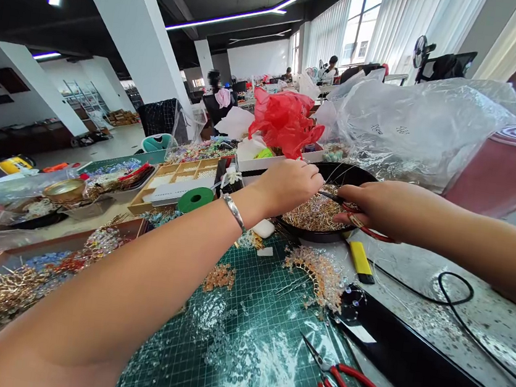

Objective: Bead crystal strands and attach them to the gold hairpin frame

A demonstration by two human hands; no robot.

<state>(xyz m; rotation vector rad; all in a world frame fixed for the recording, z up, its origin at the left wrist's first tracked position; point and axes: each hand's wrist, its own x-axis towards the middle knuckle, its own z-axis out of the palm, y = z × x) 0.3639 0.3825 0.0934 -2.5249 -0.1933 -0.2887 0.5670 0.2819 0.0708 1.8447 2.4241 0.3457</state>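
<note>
My left hand, a silver bracelet at its wrist, is closed in a pinch over a black round tray. Thin pale strands of wire run out from its fingertips. Beside it, my right hand grips scissors with red handles, their dark blades pointing toward the left fingers. Many gold-coloured pins fill the tray beneath both hands. On the green cutting mat lies a curved beaded piece of clear and peach beads. Red-handled pliers rest at the front.
A yellow lighter, a black glossy slab and a dark cable lie at right. A lidded cup stands behind my right arm. Left are a green spool and bead boxes. Red plastic is behind.
</note>
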